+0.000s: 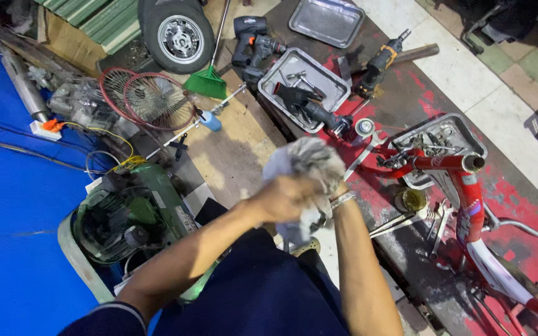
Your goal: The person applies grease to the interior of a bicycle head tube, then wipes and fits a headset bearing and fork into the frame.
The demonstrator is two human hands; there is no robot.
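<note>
Left hand (287, 198) fingers clenching around grey rag (303, 168), bunching it at chest height, centre of view. Right hand mostly hidden behind rag; only wrist with bracelet (342, 200) showing, grip state cannot tell. Rag mass rising up and away from knuckles. Both forearms converging from below, elbows spreading outward. Red bicycle frame (468, 199) lying right of hands on workbench (406, 99), apart.

ahead of the hands the bench is crowded: a tool tray (319, 74) with a glove (294, 95), a wrench (359, 158) and a red bike frame (462, 186) to the right. bare wood (231, 149) lies open to the left, short of the green motor (132, 211).
</note>
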